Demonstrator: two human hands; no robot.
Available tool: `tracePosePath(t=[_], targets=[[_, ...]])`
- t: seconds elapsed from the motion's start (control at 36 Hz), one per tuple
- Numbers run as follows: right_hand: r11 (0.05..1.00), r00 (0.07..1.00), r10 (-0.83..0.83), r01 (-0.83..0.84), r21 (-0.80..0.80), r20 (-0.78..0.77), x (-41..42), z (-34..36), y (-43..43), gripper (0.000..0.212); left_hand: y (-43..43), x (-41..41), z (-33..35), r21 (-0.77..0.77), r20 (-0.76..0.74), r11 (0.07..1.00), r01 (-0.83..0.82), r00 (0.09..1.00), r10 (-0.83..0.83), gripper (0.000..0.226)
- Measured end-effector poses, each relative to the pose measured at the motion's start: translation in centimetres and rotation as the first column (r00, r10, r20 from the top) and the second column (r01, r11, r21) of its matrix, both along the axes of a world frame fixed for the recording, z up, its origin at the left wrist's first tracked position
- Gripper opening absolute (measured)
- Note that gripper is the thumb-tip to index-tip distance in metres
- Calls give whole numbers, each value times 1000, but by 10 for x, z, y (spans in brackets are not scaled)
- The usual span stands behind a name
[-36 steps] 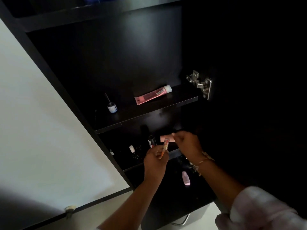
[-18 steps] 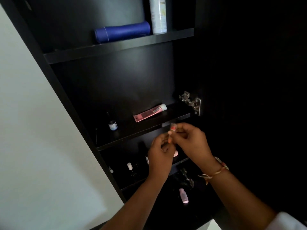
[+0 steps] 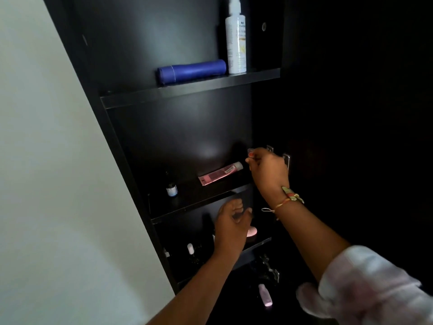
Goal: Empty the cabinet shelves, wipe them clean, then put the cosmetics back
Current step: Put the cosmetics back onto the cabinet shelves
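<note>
Now, sm. tube (image 3: 250,151) betw. R fingers (image 3: 256,159)

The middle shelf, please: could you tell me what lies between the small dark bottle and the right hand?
In the head view, only the pink tube lies there, on the middle shelf, between the small dark bottle and the right hand.

On the middle shelf (image 3: 199,200), open board lies between the small dark bottle (image 3: 171,189) and the pink tube (image 3: 220,172), which blocks the right half. The top shelf (image 3: 131,99) is bare at left; 2 things, a blue tube (image 3: 191,71) and a spray bottle (image 3: 236,41), fill its right.
</note>
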State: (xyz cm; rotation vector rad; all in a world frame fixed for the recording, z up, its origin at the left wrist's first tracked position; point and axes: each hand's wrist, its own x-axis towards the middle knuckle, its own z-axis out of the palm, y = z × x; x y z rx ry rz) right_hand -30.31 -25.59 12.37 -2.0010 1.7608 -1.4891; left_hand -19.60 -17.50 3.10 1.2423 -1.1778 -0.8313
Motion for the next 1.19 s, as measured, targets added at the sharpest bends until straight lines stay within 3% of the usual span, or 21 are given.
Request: tracePosePath(t=[0.14,0.75,0.89,1.03,1.19], targets=[[996,997,-24,30,81,-71,8,4,-11,27,-1,9,-2,37,73,999,14,997,-17,32],[979,1000,26,-25,201,-6,23,1,-45,19,-6,29,-9,91,156,995,36,987,-50,36],[981,1000,-16,18,192,-13,26,-4,-43,35,-8,32,-10,88,185,996,29,982,-45,38],[980,999,-28,32,195,-22,23,-8,-38,22,-10,35,-11,92,193,996,21,980,-38,38],[998,999,-25,27,59,-29,25,-14,-11,15,-14,36,-13,92,203,996,13,979,-31,37]])
